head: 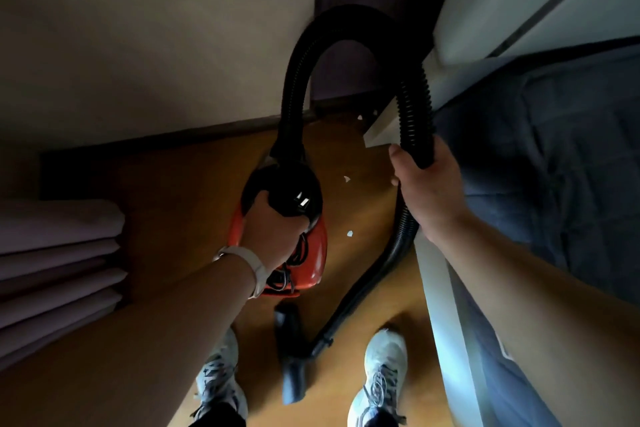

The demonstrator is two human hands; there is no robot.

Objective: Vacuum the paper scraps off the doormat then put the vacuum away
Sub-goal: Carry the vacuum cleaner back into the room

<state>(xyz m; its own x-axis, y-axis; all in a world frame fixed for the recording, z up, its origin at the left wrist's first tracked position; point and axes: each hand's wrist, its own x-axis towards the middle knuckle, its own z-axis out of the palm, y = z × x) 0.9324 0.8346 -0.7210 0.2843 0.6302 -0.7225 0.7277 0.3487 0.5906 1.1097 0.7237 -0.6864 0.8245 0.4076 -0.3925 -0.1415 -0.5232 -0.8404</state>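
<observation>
A small red and black vacuum [317, 253] hangs over the wooden floor at the centre. My left hand [273, 230] grips its black top handle, with the bundled cord and plug by my fingers. Its ribbed black hose [304, 55] arches up and comes down on the right, where my right hand [429, 189] grips it. The hose runs on down to the nozzle [291, 354], which lies on the floor between my shoes. A few white paper scraps [349, 233] lie on the floor beside the vacuum. No doormat is in view.
A white bed frame [440, 288] with a dark blue cover [554, 156] fills the right side. Folded pale bedding [59, 253] is stacked at the left. A wall and dark baseboard [173, 135] close off the far side, leaving a narrow strip of floor.
</observation>
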